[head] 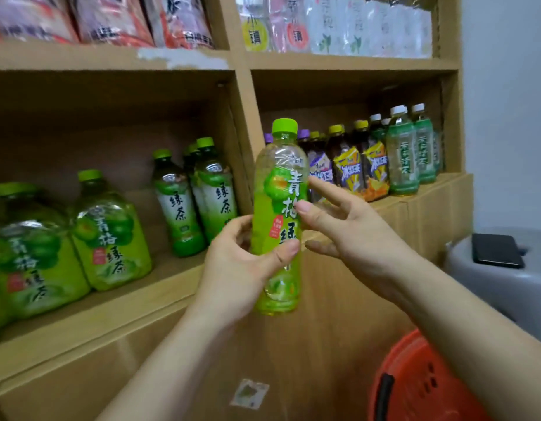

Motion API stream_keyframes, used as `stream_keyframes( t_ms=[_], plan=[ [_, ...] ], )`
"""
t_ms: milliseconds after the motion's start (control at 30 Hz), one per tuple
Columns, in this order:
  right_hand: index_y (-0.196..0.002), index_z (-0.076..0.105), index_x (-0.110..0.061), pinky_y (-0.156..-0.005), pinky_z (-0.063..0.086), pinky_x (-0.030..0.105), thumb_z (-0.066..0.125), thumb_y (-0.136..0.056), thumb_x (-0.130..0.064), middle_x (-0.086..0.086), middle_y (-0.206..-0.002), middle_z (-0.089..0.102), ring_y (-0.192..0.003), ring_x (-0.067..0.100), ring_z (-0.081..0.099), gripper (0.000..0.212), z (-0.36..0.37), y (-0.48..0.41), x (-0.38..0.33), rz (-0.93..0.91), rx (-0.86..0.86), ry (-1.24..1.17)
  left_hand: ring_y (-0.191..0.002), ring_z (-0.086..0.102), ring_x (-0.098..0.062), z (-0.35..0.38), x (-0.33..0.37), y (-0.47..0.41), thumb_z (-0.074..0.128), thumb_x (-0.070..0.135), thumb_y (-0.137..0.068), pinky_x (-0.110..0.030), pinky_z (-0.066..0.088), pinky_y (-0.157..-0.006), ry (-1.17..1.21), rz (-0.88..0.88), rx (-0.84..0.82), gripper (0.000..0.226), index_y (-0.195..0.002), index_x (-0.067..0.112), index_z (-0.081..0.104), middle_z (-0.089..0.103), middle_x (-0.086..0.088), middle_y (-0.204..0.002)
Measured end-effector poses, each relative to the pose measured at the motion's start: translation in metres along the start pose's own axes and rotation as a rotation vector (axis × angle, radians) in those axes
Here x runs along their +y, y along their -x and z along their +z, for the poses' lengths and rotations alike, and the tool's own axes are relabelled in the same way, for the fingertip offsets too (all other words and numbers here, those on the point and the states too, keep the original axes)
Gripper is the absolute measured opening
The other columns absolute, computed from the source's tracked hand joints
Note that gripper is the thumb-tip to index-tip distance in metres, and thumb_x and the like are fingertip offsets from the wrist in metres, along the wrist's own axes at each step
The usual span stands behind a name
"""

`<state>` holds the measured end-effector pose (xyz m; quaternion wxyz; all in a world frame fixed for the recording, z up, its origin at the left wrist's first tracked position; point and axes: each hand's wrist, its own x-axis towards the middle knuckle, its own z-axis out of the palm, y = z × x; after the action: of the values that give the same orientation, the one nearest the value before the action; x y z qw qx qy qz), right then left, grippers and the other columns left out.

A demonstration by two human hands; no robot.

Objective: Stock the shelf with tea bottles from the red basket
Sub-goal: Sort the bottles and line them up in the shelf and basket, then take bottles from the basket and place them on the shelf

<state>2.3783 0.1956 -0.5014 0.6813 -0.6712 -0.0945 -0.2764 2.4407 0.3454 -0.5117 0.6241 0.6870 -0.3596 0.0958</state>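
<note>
left hand holds tea bottle upright

The left forearm comes up from about seven o'clock and the right forearm from about four o'clock, both bare, meeting near the middle. The left hand grips the lower half of a bottle, fingers curled behind it and thumb laid across the front, holding it upright. The right hand hangs loose at the bottle's three o'clock side, fingers spread and pointing toward ten o'clock. Its thumb tip is at the bottle's edge, though I cannot tell if it touches.
</note>
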Motion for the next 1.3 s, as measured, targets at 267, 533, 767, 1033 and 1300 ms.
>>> stream_keyframes(
  t_ms=[267,533,767,1033,1300],
  plan=[
    [-0.144,0.037,-0.035,-0.095,0.048,0.028,0.054,-0.095,-0.013,0.004,-0.135,0.056,-0.119,0.007,0.054,0.056,0.064,-0.035,0.038,-0.054,-0.193,0.397,-0.090,0.070,-0.020,-0.069,-0.033,-0.052,0.084,0.042,-0.062,-0.046,0.056,-0.084,-0.373,-0.037,0.346,0.052,-0.105,0.026,0.061,0.074,0.003,-0.098],
    [-0.147,0.034,-0.033,-0.099,0.043,0.029,0.057,-0.092,-0.023,0.004,-0.135,0.058,-0.122,0.023,0.054,0.061,0.095,-0.048,0.066,-0.147,-0.321,0.867,-0.091,0.066,-0.029,-0.092,-0.062,-0.074,0.079,0.037,-0.075,-0.044,0.054,-0.081,-0.640,-0.166,0.299,0.040,-0.101,0.014,0.059,0.071,-0.006,-0.098],
    [-0.151,0.020,-0.033,-0.104,0.039,0.040,0.050,-0.094,-0.031,-0.007,-0.153,0.035,-0.132,0.023,0.044,0.065,0.113,-0.059,0.071,-0.156,-0.396,1.009,-0.100,0.064,-0.030,-0.104,-0.072,-0.080,0.078,0.021,-0.079,-0.035,0.050,-0.085,-0.752,-0.172,0.325,0.048,-0.121,0.014,0.057,0.070,-0.007,-0.108],
    [-0.153,0.014,-0.024,-0.107,0.037,0.044,0.042,-0.097,-0.040,0.002,-0.156,0.032,-0.137,0.028,0.039,0.065,0.119,-0.072,0.078,-0.063,-0.352,1.132,-0.107,0.063,-0.032,-0.108,-0.076,-0.095,0.072,0.020,-0.083,-0.040,0.050,-0.089,-0.810,-0.221,0.276,0.042,-0.120,0.014,0.054,0.070,-0.010,-0.114],
    [-0.150,0.029,-0.022,-0.107,0.038,0.036,0.050,-0.094,-0.031,0.004,-0.151,0.041,-0.135,0.027,0.042,0.060,0.104,-0.065,0.073,-0.095,-0.178,0.978,-0.102,0.063,-0.037,-0.106,-0.073,-0.089,0.065,0.037,-0.088,-0.041,0.050,-0.078,-1.038,-0.225,0.244,0.045,-0.121,0.013,0.047,0.069,-0.012,-0.109]
  ],
)
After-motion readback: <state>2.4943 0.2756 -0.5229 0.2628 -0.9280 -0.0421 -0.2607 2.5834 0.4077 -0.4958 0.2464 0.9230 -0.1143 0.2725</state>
